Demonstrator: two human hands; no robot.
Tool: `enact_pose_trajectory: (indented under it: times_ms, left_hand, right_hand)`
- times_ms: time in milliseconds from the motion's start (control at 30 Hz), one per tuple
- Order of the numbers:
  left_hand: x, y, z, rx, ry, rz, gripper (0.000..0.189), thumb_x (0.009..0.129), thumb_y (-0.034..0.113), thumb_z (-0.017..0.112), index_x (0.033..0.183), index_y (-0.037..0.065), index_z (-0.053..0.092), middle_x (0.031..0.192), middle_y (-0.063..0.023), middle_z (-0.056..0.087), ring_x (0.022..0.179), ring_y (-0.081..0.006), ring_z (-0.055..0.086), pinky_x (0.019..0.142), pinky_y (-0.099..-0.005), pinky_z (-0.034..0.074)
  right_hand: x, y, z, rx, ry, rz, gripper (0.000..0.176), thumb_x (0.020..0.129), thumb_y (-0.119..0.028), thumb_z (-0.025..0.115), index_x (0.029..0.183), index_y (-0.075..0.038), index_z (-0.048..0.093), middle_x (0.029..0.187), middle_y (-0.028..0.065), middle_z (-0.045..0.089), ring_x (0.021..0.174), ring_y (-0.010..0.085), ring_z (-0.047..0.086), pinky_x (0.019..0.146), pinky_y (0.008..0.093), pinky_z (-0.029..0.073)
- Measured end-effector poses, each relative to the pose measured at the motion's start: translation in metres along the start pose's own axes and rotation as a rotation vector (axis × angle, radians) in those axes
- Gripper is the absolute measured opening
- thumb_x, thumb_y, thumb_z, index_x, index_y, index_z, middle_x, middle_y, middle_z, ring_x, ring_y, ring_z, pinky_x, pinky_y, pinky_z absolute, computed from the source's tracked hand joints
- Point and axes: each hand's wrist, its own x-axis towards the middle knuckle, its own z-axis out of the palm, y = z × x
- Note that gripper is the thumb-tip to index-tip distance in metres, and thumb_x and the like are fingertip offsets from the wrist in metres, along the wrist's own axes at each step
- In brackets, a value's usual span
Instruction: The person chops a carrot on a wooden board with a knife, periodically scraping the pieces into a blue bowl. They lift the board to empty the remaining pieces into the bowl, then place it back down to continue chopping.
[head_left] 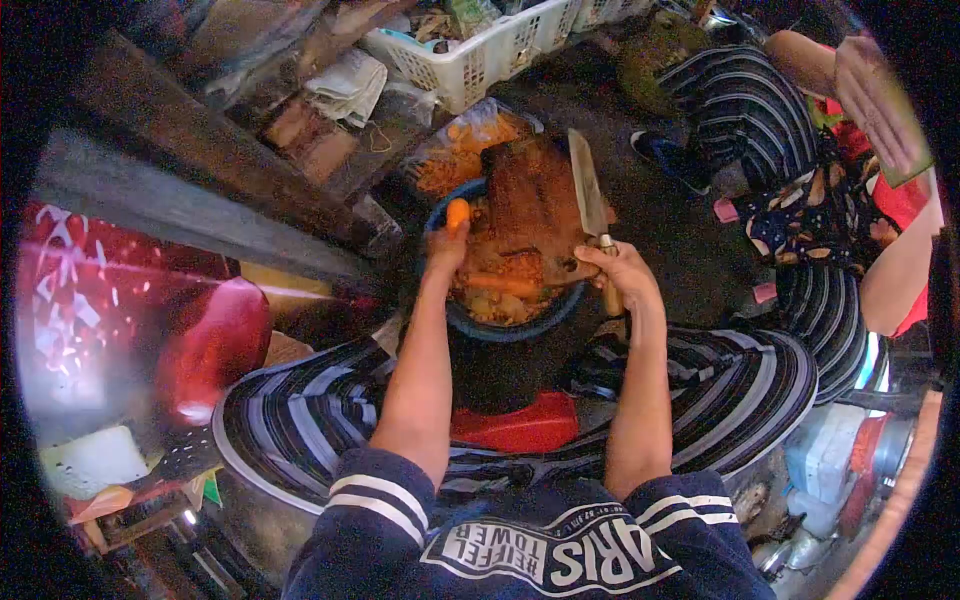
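Note:
My left hand [447, 252] is closed around an orange carrot [458, 214], whose tip sticks up above the fingers. In my right hand [624, 274] is a knife [588, 185], gripped by its wooden handle with the broad blade pointing away from me. A dark wooden cutting board [530, 195] lies across a blue basin [505, 335], its right edge by my right thumb. Another carrot [503, 284] and small orange bits rest near the board's close edge. Pale and orange cut pieces [500, 308] show inside the basin.
Beyond the basin is a plastic bag of orange pieces [465, 150]. A white basket [470, 65] stands at the back. Another person in striped trousers [745, 110] sits at the right, holding a flat board [880, 105]. Wooden beams [210, 150] run along the left.

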Motion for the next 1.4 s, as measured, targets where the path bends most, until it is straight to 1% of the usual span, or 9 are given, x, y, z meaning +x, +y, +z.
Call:
enact_pose_trajectory:
  times_ms: [133, 267, 533, 633, 733, 967, 1067, 1233, 1400]
  left_hand:
    - [-0.041, 0.01, -0.034, -0.887, -0.18, -0.01, 0.025, 0.083, 0.025, 0.058, 0.092, 0.005, 0.046, 0.066, -0.0026, 0.053, 0.048, -0.0111, 0.05, 0.041, -0.026, 0.04]
    - [-0.05, 0.004, -0.032, -0.824, -0.111, 0.029, 0.028, 0.082, 0.021, 0.059, 0.099, 0.006, 0.043, 0.067, -0.0029, 0.054, 0.046, -0.0106, 0.049, 0.041, -0.0253, 0.04]
    - [0.014, -0.117, 0.074, -0.684, 0.062, 0.194, 0.054, 0.084, 0.033, 0.053, 0.127, 0.006, 0.033, 0.116, -0.0165, 0.051, 0.107, -0.0301, 0.049, 0.082, -0.0378, 0.042]
    - [-0.043, -0.031, 0.016, -0.272, -0.137, -0.038, 0.067, 0.085, 0.039, 0.05, 0.134, 0.003, 0.022, 0.123, -0.0218, 0.046, 0.113, -0.0327, 0.045, 0.093, -0.0359, 0.035]
    - [0.061, -0.122, 0.118, -0.263, 0.04, 0.055, 0.062, 0.084, 0.029, 0.051, 0.132, 0.0, 0.024, 0.116, -0.0242, 0.05, 0.108, -0.0365, 0.048, 0.089, -0.0388, 0.039]
    - [0.008, -0.07, 0.064, 0.003, 0.215, 0.238, 0.043, 0.087, 0.02, 0.043, 0.126, 0.004, 0.037, 0.117, -0.0161, 0.051, 0.106, -0.0313, 0.05, 0.091, -0.0376, 0.039]
    - [0.018, -0.071, 0.055, 0.136, 0.398, 0.534, 0.035, 0.086, 0.025, 0.047, 0.112, 0.002, 0.049, 0.09, -0.014, 0.063, 0.079, -0.0341, 0.059, 0.073, -0.0403, 0.047]
    - [-0.035, -0.023, -0.016, -0.514, 0.285, 0.029, 0.038, 0.086, 0.036, 0.051, 0.091, -0.002, 0.052, 0.07, -0.0157, 0.058, 0.058, -0.0256, 0.059, 0.053, -0.0386, 0.046]
    - [-0.061, -0.003, -0.049, -0.939, 0.101, 0.179, 0.025, 0.088, 0.022, 0.053, 0.102, 0.002, 0.048, 0.069, -0.0054, 0.056, 0.051, -0.0114, 0.053, 0.045, -0.0228, 0.041]
  right_hand:
    - [0.009, 0.025, -0.006, -0.163, -0.001, -0.113, 0.026, 0.069, -0.029, 0.072, 0.075, -0.008, 0.058, 0.058, -0.0031, 0.052, 0.045, 0.0067, 0.044, 0.041, 0.0229, 0.035]
    - [0.008, 0.041, -0.001, -0.248, -0.078, -0.04, 0.028, 0.069, -0.032, 0.072, 0.076, -0.008, 0.059, 0.057, -0.0034, 0.051, 0.045, 0.0071, 0.044, 0.041, 0.0232, 0.035]
    - [0.003, 0.042, 0.0, -0.236, -0.109, -0.076, 0.025, 0.069, -0.028, 0.072, 0.069, -0.008, 0.057, 0.056, -0.0034, 0.05, 0.045, 0.0075, 0.043, 0.04, 0.0239, 0.033]
    - [0.006, 0.047, 0.0, -0.248, -0.116, -0.063, 0.026, 0.069, -0.029, 0.072, 0.069, -0.008, 0.058, 0.055, -0.0036, 0.05, 0.045, 0.0072, 0.043, 0.041, 0.0238, 0.034]
    - [0.003, 0.044, 0.001, -0.283, -0.084, -0.029, 0.025, 0.069, -0.029, 0.072, 0.071, -0.008, 0.059, 0.056, -0.0033, 0.051, 0.046, 0.0071, 0.043, 0.042, 0.0236, 0.034]
    - [0.007, 0.046, -0.002, -0.292, -0.101, -0.061, 0.026, 0.069, -0.03, 0.072, 0.076, -0.008, 0.061, 0.057, -0.0035, 0.052, 0.047, 0.0069, 0.044, 0.042, 0.0236, 0.035]
    - [0.005, 0.046, -0.007, -0.306, -0.083, -0.092, 0.025, 0.069, -0.029, 0.072, 0.077, -0.008, 0.061, 0.058, -0.0038, 0.052, 0.047, 0.0065, 0.044, 0.042, 0.024, 0.035]
    - [0.013, 0.057, -0.013, -0.308, -0.054, -0.054, 0.023, 0.07, -0.026, 0.072, 0.072, -0.007, 0.059, 0.057, -0.0043, 0.051, 0.046, 0.0055, 0.042, 0.041, 0.0205, 0.034]
    - [0.007, 0.069, 0.004, -0.34, -0.09, -0.081, 0.018, 0.071, -0.022, 0.07, 0.071, -0.007, 0.061, 0.061, -0.0015, 0.054, 0.05, 0.0075, 0.044, 0.044, 0.0252, 0.035]
